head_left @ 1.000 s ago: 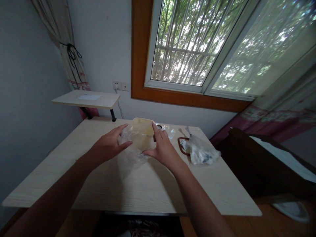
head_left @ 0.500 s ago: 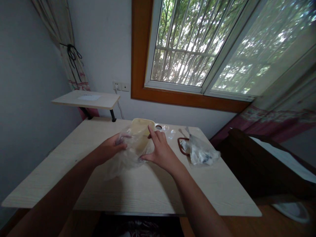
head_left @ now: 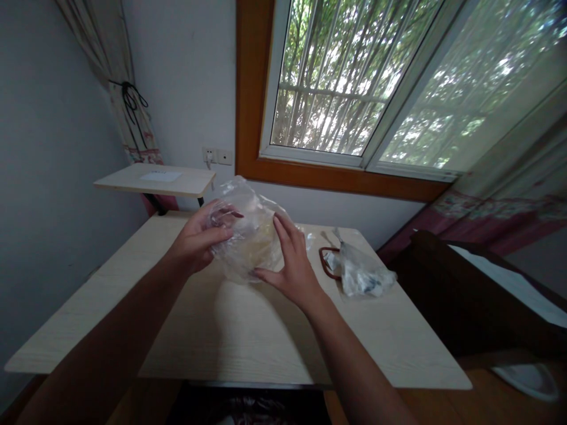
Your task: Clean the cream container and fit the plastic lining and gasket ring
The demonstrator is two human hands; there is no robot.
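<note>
A clear plastic bag (head_left: 239,203) is bunched up above the table, between my two hands. My left hand (head_left: 197,236) grips its left side, thumb and fingers closed with the thin film around them. Behind and inside the film shows a pale yellow rectangular container (head_left: 264,236), blurred by the plastic. My right hand (head_left: 295,260) clasps the container's right side, with fingers at the upper edge and thumb at the lower one. Most of the container's outline is hidden by the bag.
To the right on the wooden table (head_left: 266,354) lies another filled plastic bag (head_left: 365,274), beside a brown loop handle (head_left: 325,265). A small raised shelf (head_left: 195,184) with a white paper (head_left: 160,176) stands at the back left. A window (head_left: 336,77) is behind.
My left hand has moved up, lifting the bag's film over the container's far end. The container, uncovered at its top before, now shows only through the plastic. My right hand has barely shifted.
</note>
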